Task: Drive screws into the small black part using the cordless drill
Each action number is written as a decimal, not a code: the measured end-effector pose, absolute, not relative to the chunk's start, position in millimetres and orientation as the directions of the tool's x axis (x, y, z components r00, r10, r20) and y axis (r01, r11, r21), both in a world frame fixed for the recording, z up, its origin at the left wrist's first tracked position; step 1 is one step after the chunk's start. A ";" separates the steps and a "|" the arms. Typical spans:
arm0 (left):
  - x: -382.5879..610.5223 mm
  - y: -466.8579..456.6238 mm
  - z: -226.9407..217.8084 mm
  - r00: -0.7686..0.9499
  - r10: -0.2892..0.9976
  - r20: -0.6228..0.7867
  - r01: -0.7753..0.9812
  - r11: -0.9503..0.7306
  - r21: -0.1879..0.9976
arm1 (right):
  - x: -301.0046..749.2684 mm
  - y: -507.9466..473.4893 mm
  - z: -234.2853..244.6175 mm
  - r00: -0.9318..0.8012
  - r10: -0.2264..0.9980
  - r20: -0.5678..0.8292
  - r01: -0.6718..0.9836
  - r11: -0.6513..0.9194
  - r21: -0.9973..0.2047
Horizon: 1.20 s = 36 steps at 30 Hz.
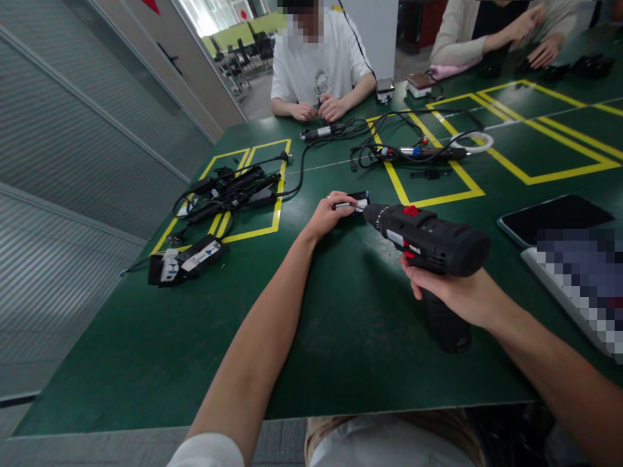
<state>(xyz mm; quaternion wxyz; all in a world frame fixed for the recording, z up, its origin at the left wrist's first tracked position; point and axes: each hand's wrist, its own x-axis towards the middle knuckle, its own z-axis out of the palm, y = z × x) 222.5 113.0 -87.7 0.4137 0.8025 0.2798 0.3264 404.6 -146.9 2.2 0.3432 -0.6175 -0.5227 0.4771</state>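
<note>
My right hand (pixel 455 292) grips a black cordless drill (pixel 433 243) with red switches by its handle. The drill lies level above the table, its chuck pointing left at a small black part with a silvery piece (pixel 361 202). Against that part, my left hand (pixel 325 217) is closed, fingers bent around its near side and partly covering it. Whether the bit touches the part is too small to tell.
Black cabled tools (pixel 243 188) lie at left, with a taped black block (pixel 187 259) nearer. Beyond the drill is a cabled screwdriver (pixel 418 154). A dark tablet (pixel 555 217) lies at right. Two people sit across the green table (pixel 195 370), one handling something small.
</note>
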 end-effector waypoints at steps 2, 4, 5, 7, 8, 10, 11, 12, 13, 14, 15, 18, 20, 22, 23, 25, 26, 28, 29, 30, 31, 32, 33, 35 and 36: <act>222.8 113.1 -87.5 0.627 0.723 0.290 0.180 -0.497 0.849 | 404.8 -147.3 1.8 -0.003 0.971 -0.238 0.310 -0.225 -0.924; 223.0 113.0 -87.2 0.627 0.724 0.289 0.178 -0.494 0.851 | 405.0 -147.6 1.3 -0.001 0.971 -0.238 0.301 -0.226 -0.927; 223.1 112.9 -87.1 0.627 0.724 0.288 0.176 -0.492 0.852 | 405.0 -147.6 1.1 0.001 0.972 -0.235 0.293 -0.225 -0.930; 222.9 112.9 -87.1 0.628 0.724 0.285 0.176 -0.488 0.855 | 405.0 -147.4 1.1 0.004 0.972 -0.234 0.271 -0.226 -0.936; 222.8 112.8 -87.1 0.627 0.726 0.283 0.175 -0.485 0.857 | 404.9 -147.3 1.1 0.005 0.972 -0.234 0.264 -0.227 -0.937; 222.6 112.8 -87.1 0.627 0.728 0.277 0.176 -0.479 0.860 | 404.7 -146.9 1.5 0.005 0.972 -0.235 0.265 -0.228 -0.937; 222.5 112.7 -87.0 0.627 0.730 0.273 0.178 -0.475 0.862 | 404.6 -146.8 1.7 0.002 0.972 -0.233 0.270 -0.225 -0.936; 222.4 112.6 -86.8 0.627 0.731 0.268 0.180 -0.471 0.864 | 404.6 -146.8 1.9 -0.001 0.973 -0.230 0.275 -0.221 -0.936; 222.4 112.4 -86.6 0.627 0.733 0.263 0.183 -0.467 0.865 | 404.5 -146.9 2.1 -0.003 0.974 -0.227 0.280 -0.217 -0.935; 222.3 112.2 -86.3 0.626 0.735 0.259 0.187 -0.464 0.866 | 404.5 -147.1 2.3 -0.005 0.974 -0.226 0.284 -0.216 -0.934; 222.3 112.1 -86.0 0.625 0.737 0.256 0.189 -0.462 0.866 | 404.6 -147.3 2.4 -0.005 0.974 -0.226 0.288 -0.215 -0.933; 221.9 111.7 -85.3 0.630 0.730 0.264 0.186 -0.472 0.862 | 404.9 -147.9 2.5 -0.001 0.974 -0.228 0.294 -0.218 -0.931; 221.6 111.5 -85.2 0.635 0.722 0.273 0.179 -0.482 0.858 | 405.2 -148.3 2.3 0.004 0.972 -0.236 0.292 -0.226 -0.929; 221.4 111.3 -85.1 0.637 0.721 0.272 0.184 -0.485 0.855 | 405.6 -148.4 1.8 0.004 0.969 -0.246 0.283 -0.237 -0.929; 221.5 111.2 -85.0 0.636 0.723 0.269 0.189 -0.485 0.854 | 405.7 -148.4 1.6 0.004 0.968 -0.250 0.278 -0.241 -0.930; 221.6 110.8 -84.7 0.635 0.724 0.268 0.195 -0.486 0.852 | 405.8 -148.3 1.4 0.004 0.969 -0.249 0.278 -0.240 -0.930; 221.7 110.6 -84.4 0.636 0.723 0.270 0.192 -0.488 0.852 | 405.8 -148.2 1.5 0.007 0.970 -0.242 0.284 -0.234 -0.930; 222.1 110.2 -83.9 0.636 0.720 0.276 0.185 -0.490 0.852 | 405.6 -148.0 2.0 0.006 0.973 -0.229 0.302 -0.220 -0.928; 222.2 110.2 -83.7 0.635 0.721 0.277 0.183 -0.489 0.853 | 405.5 -147.9 2.4 0.003 0.974 -0.226 0.308 -0.216 -0.926; 222.4 110.2 -83.7 0.633 0.724 0.274 0.185 -0.485 0.855 | 405.2 -147.7 2.8 0.001 0.974 -0.225 0.311 -0.214 -0.926; 222.5 110.4 -83.7 0.630 0.728 0.271 0.188 -0.481 0.856 | 404.9 -147.6 3.2 -0.002 0.974 -0.226 0.308 -0.215 -0.927; 222.6 110.6 -83.9 0.627 0.732 0.267 0.191 -0.477 0.858 | 404.5 -147.5 3.5 -0.004 0.974 -0.228 0.305 -0.216 -0.928; 222.7 110.9 -84.2 0.625 0.734 0.265 0.194 -0.475 0.859 | 404.2 -147.4 3.7 -0.004 0.973 -0.229 0.303 -0.217 -0.928; 222.7 111.6 -85.0 0.625 0.734 0.267 0.195 -0.477 0.857 | 403.6 -147.3 3.6 -0.004 0.974 -0.225 0.307 -0.213 -0.928; 222.6 111.8 -85.4 0.627 0.731 0.270 0.193 -0.482 0.855 | 403.5 -147.3 3.4 -0.003 0.975 -0.223 0.309 -0.211 -0.927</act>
